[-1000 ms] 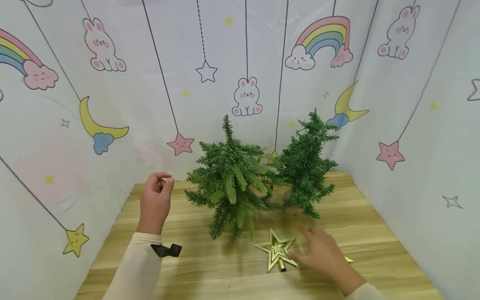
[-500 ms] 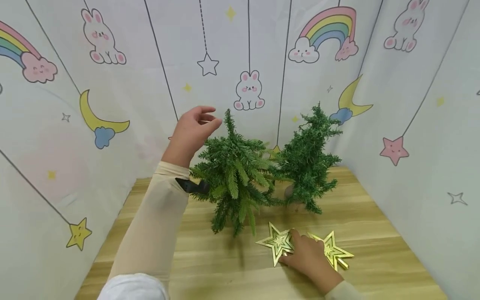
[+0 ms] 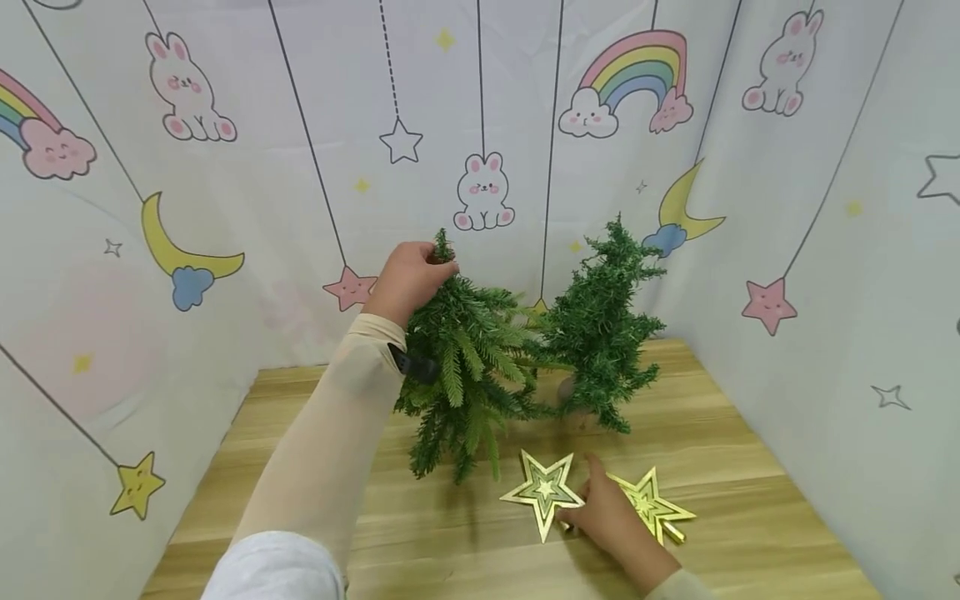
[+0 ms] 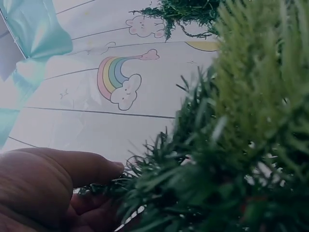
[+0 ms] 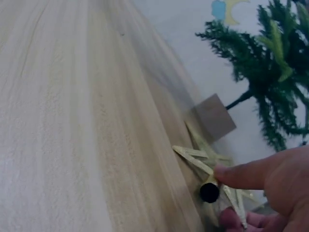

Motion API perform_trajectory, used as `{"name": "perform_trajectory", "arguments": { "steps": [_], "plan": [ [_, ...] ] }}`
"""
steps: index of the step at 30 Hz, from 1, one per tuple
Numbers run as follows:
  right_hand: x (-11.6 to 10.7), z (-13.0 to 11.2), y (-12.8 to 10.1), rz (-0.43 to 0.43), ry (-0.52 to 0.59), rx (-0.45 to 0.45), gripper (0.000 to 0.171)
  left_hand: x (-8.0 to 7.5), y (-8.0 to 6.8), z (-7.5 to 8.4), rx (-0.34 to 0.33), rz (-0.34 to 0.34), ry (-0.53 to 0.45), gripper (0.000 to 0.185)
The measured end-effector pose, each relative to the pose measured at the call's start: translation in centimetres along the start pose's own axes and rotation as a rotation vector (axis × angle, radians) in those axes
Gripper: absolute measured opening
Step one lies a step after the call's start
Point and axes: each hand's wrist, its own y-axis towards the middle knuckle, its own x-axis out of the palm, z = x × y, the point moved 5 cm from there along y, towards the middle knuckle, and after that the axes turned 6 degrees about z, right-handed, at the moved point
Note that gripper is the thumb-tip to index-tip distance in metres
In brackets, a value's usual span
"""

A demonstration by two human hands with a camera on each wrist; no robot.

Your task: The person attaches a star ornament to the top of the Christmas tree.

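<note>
**Left hand on the treetop, right hand on a gold star**

Your left hand [image 3: 408, 279] is up at the tip of the lighter green mini Christmas tree [image 3: 465, 367], fingers curled around the top sprig and grasping it. That tree stands mid-table, with a darker green mini tree [image 3: 603, 325] just to its right, their branches touching. Your right hand [image 3: 611, 521] is down on the near side of the wooden table [image 3: 300, 492], pinching the gold star topper [image 3: 543, 490] at its stem end while the star lies flat in front of the trees. A second gold star [image 3: 652, 508] sits just right of that hand, partly hidden behind it. Cartoon backdrop [image 3: 225, 208] with bunnies and rainbows wraps around the far side.
</note>
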Motion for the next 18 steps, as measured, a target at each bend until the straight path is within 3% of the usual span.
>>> {"name": "perform_trajectory", "arguments": {
  "steps": [4,7,11,14,18],
  "plan": [
    [0.0,0.3,0.1,-0.065,0.239,0.062,0.103,0.3,0.1,-0.4,0.001,0.017,-0.032,0.037],
    [0.0,0.4,0.1,-0.140,0.379,0.102,0.068,0.3,0.1,-0.6,0.027,0.038,-0.042,0.034],
    [-0.3,0.6,-0.1,-0.265,0.464,0.138,0.025,0.3,0.0,-0.4,0.071,0.055,-0.047,0.031],
    [-1.2,0.0,-0.5,-0.369,0.537,0.129,0.018,0.3,-0.1,-0.3,0.076,0.059,-0.062,0.029],
    [-4.1,-2.7,-0.8,-0.451,0.618,0.010,0.020,0.6,-0.3,-0.6,0.069,0.053,-0.072,0.031]
  ]
}}
